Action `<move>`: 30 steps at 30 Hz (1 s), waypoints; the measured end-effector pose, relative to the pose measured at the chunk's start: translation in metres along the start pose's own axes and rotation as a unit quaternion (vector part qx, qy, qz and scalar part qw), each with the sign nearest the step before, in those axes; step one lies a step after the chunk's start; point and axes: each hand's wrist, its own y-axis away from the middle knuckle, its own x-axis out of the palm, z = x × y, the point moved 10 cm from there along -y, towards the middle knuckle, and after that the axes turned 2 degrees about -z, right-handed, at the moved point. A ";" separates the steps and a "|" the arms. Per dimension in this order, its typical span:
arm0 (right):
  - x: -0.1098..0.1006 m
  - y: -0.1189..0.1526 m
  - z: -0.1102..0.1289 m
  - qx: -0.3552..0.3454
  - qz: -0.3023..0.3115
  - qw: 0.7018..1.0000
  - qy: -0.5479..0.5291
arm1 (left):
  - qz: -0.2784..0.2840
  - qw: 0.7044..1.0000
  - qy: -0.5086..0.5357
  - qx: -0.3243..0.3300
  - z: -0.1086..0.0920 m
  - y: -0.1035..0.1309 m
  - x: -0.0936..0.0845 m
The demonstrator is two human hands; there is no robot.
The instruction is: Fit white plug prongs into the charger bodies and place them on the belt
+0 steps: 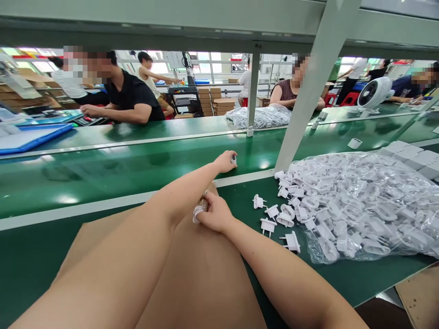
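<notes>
My left hand [226, 161] is stretched out over the green conveyor belt [161, 160], its fingers closed round a small white part [233, 159] with a dark inside. Nearer to me, my right hand [215, 213] grips a white plastic piece [197, 214] above a brown cardboard sheet [206, 274]. The left forearm crosses over the cardboard. To the right of my right hand, several loose white plug pieces [268, 225] with pins lie on the green table, beside a clear plastic bag [370, 205] full of similar pieces.
A slanted metal post [308, 91] rises behind the bag, and an upright post [253, 91] stands farther left. Across the belt are seated people, another filled bag [260, 116], a white fan [375, 93] and a blue-edged tray [30, 139]. White blocks [411, 155] stand at the right.
</notes>
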 end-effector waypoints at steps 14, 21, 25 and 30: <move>-0.002 -0.005 0.004 0.005 -0.003 0.980 -0.200 | -0.036 0.994 0.095 -0.030 0.073 0.199 -0.094; -0.003 0.006 0.022 0.055 0.011 0.967 -0.247 | 0.042 0.991 0.118 0.040 0.037 0.306 -0.093; 0.010 0.017 0.028 0.080 0.051 0.965 -0.246 | -0.001 0.986 0.162 0.029 0.038 0.326 -0.076; 0.013 0.023 0.033 0.085 0.041 0.961 -0.261 | -0.075 0.980 0.182 0.040 0.043 0.327 -0.073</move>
